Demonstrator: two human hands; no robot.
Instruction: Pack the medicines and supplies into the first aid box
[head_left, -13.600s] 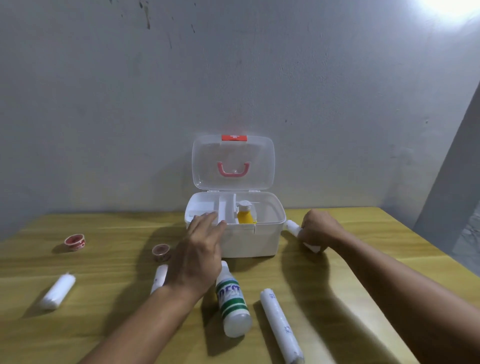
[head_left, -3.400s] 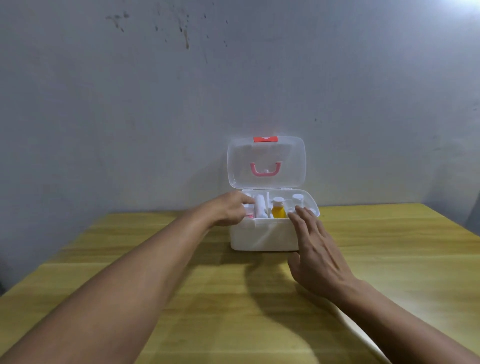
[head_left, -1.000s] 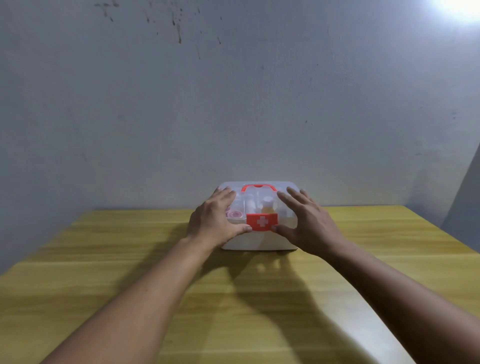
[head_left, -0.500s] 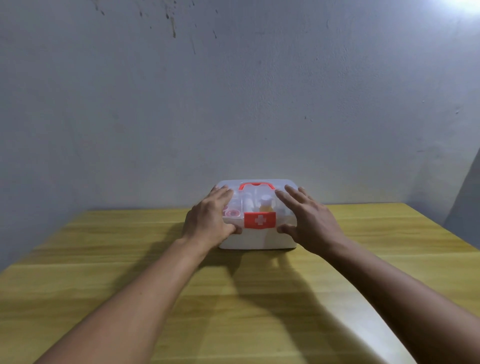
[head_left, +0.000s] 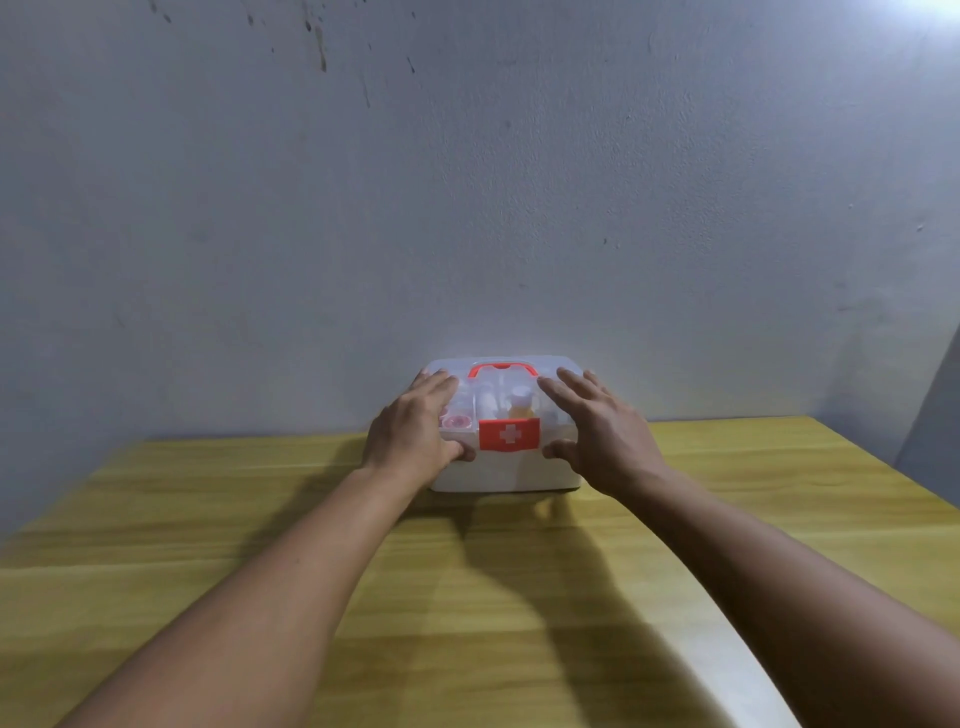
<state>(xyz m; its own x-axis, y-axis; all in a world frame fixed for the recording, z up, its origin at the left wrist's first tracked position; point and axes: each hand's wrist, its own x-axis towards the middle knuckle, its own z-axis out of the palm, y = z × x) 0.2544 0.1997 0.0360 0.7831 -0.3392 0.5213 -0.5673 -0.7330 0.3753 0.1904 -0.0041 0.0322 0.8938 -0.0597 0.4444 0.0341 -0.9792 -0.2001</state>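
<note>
The first aid box (head_left: 504, 475) stands closed at the far side of the table, against the wall. It has a white base, a clear lid, a red handle (head_left: 501, 368) and a red latch with a white cross (head_left: 509, 434), which lies flat on the front. Through the lid I see a yellow bottle (head_left: 519, 408), white items and a pink tape roll (head_left: 457, 422). My left hand (head_left: 415, 431) lies on the lid's left part, thumb on the front beside the latch. My right hand (head_left: 597, 431) covers the right part, fingers spread, thumb at the latch's other side.
The wooden table (head_left: 467, 597) stretches from the box towards me, and my forearms reach across it. A grey wall (head_left: 467, 208) rises directly behind the box. The table's right edge falls off at the lower right.
Both hands have stayed on the closed lid. My thumbs have eased slightly away from the red latch. The box has not moved.
</note>
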